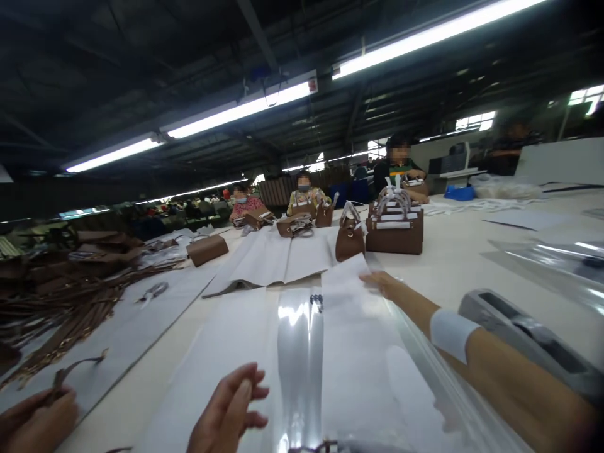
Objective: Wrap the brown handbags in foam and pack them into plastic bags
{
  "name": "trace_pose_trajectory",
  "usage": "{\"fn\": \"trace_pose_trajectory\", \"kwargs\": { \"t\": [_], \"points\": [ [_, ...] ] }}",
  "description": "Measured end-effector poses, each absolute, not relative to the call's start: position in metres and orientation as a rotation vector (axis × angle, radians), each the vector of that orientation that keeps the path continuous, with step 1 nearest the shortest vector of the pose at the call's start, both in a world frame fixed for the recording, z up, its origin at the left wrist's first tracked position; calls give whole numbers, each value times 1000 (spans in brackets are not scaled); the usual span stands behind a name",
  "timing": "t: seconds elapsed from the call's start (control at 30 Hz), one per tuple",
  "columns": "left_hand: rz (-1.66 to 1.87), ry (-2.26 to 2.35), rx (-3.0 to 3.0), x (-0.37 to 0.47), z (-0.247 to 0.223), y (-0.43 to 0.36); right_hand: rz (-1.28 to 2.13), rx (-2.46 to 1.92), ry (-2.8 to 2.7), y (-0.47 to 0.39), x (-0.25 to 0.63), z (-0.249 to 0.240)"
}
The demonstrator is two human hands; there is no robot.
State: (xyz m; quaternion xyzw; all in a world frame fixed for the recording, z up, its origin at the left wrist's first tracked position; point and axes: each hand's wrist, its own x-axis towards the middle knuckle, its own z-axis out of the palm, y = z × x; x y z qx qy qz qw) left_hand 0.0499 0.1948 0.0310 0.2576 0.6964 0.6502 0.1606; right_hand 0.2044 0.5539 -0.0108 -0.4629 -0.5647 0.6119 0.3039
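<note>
My left hand (226, 409) hovers low in the middle, its fingers half curled and apart with nothing between them. Farther out, my right hand (377, 282) pinches the edge of a white paper sheet (353, 352). That sheet lies partly over clear plastic film (301, 352), which reflects the ceiling lights. On the film's left side rests another white sheet (212, 365). Just beyond my right hand stand a small brown handbag (350, 242) and a larger brown handbag (394, 236), their handles wrapped.
At lower left, a co-worker's hands (42, 415) hold a brown strap (70, 371). Brown straps and leather pieces (80, 308) pile up on the left. A grey device (523, 333) sits beside my right forearm. Several people work across the table (453, 251).
</note>
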Motion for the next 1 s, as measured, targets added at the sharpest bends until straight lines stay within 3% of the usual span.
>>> {"fn": "trace_pose_trajectory", "kwargs": {
  "t": [0.13, 0.37, 0.63, 0.83, 0.93, 1.0],
  "points": [
    [1669, 1799, 707, 64, 75, 253, 1762, -858, -1583, 543, 191, 45],
    [1898, 1507, 799, 84, 130, 302, 1988, -243, -1962, 440, 203, 128],
    [2020, 1052, 1069, 106, 146, 271, 1511, -157, -2035, 402, 213, 151],
    [2118, 1138, 1142, 130, 150, 240, 1422, -205, -2336, 381, 239, 159],
    [2230, 1564, 1473, 140, 140, 196, 1264, -244, -2376, 370, 262, 155],
    [2052, 1897, 1932, 149, 125, 159, 1027, -232, -2439, 362, 279, 147]
  ]
}}
